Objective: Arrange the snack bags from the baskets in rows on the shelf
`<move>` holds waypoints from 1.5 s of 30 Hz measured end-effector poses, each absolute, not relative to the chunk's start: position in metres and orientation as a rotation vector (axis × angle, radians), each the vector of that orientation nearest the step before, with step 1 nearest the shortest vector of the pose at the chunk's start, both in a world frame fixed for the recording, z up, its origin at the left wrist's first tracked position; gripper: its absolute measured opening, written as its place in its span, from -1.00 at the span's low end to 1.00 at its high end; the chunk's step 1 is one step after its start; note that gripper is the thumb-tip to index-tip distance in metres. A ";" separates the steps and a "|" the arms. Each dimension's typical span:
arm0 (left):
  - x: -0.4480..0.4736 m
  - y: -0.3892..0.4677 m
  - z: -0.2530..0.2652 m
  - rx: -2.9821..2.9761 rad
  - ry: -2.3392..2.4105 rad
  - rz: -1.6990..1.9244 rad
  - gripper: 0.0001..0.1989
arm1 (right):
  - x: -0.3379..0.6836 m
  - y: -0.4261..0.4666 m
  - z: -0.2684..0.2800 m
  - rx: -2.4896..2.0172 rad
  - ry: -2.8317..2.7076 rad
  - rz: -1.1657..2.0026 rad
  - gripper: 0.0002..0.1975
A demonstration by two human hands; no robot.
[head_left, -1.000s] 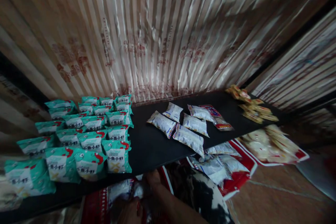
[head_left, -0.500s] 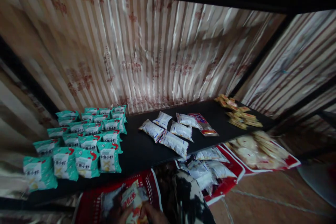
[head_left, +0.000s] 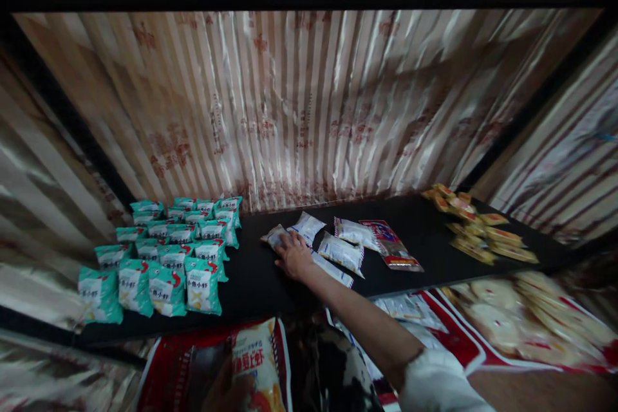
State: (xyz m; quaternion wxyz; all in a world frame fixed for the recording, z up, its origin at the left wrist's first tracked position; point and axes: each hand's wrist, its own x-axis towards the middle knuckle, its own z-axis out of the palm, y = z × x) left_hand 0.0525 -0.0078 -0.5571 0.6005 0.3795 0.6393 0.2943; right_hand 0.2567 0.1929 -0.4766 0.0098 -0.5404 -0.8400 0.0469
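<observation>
My right hand [head_left: 294, 257] reaches across the black shelf and lies on the leftmost of several white snack packets [head_left: 340, 252], fingers spread and touching it. The covered packet [head_left: 273, 235] shows only partly beyond the fingertips. Low in the view, dark and partly cut off, my left hand [head_left: 232, 389] is closed on a cream-and-yellow snack bag [head_left: 253, 357] with red lettering. That bag is held over a red-and-white bag [head_left: 168, 367]. Beside the white packets lies a flat red-and-blue packet [head_left: 391, 244].
Teal snack bags [head_left: 167, 286] stand in rows on the shelf's [head_left: 246, 283] left side. Yellow packets [head_left: 483, 235] lie piled at the right end. Below the shelf are open red bags of white packets [head_left: 410, 309] and pale discs [head_left: 502, 328]. A striped sheet [head_left: 299, 109] hangs behind.
My right hand has left the snack bag and moved up onto the white packets. The snack bag now sits more upright with my left hand. The view has shifted slightly.
</observation>
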 end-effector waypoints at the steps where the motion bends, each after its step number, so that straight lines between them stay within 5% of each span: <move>1: 0.058 0.001 -0.546 0.804 1.420 0.769 -0.33 | 0.262 0.199 -0.478 -1.724 -2.624 0.143 -0.52; 8: 0.107 0.087 -0.468 0.582 1.203 1.102 -0.37 | 0.303 0.209 -0.477 -1.763 -2.460 0.216 -0.60; 16: 0.115 0.148 -0.462 0.746 1.176 1.263 -0.44 | 0.300 0.199 -0.471 -1.258 -1.705 1.307 -0.51; 23: 0.101 0.182 -0.456 1.051 1.365 1.111 -0.38 | 0.286 0.197 -0.470 -1.315 -1.668 0.635 -0.43; 33: 0.113 0.226 -0.454 0.959 1.234 1.331 -0.50 | 0.252 0.229 -0.475 -1.328 -1.505 1.282 -0.51; 45: 0.124 0.266 -0.494 1.431 1.959 1.262 -0.46 | 0.212 0.310 -0.494 -1.712 -1.613 0.898 -0.86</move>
